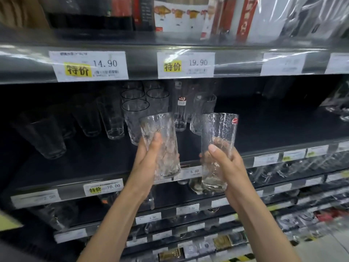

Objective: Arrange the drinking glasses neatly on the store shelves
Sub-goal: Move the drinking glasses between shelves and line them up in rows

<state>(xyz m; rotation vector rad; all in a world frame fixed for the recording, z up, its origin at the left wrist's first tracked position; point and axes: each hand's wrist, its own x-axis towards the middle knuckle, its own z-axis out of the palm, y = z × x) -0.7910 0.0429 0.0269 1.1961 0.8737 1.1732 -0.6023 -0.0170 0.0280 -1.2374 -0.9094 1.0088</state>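
Observation:
My left hand (146, 157) grips a clear textured tumbler (166, 129) in front of the dark shelf (94, 163), tilted slightly left. Beside it my right hand (224, 163) grips a second textured tumbler (219, 129) with a red sticker near its rim, held upright. Both glasses hang in the air just before the shelf's front edge. Behind them on the shelf stand several clear glasses: black-rimmed textured ones (135, 108), smooth tumblers (113, 120) at the left, a tall narrow glass (180, 108) and a ribbed glass (202, 110).
The shelf above (141, 61) carries price tags and boxed goods. To the right of the ribbed glass the dark shelf surface (273, 129) is bare, with more glassware (340, 106) at the far right. Lower shelves (188, 208) hold glasses and price labels.

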